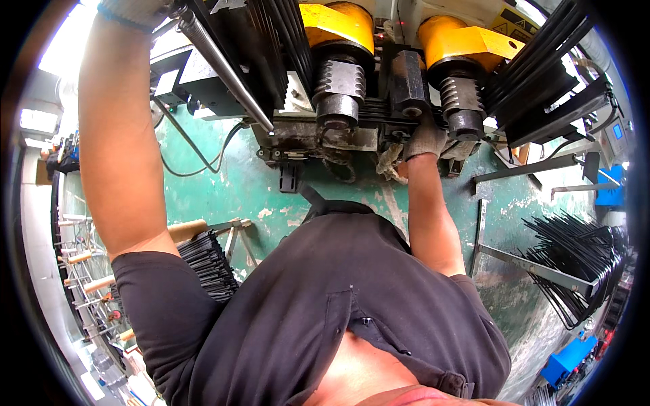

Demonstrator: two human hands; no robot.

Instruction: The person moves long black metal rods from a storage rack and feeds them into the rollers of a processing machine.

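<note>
My left hand (132, 9), in a pale knit work glove, reaches up to the top left edge beside a long spring-wrapped metal rod (223, 64). Its fingers are cut off by the picture's edge. Lower down at the centre right, my right hand (425, 141) wears a greyish glove and reaches into the machine under a dark upright block (408, 81). The block and the machine hide its fingers, so any grip is not visible. On either side of that block stand ribbed dark cylinders, the left one (338, 88) and the right one (462, 101), below yellow housings.
Bundles of black rods hang at the left (274, 47) and right (542, 54) of the machine. A metal rack (535, 267) holds bent black rods (575, 257) at the right. More black rods (206, 267) lie by my left elbow. A cable (203, 169) loops above the green floor.
</note>
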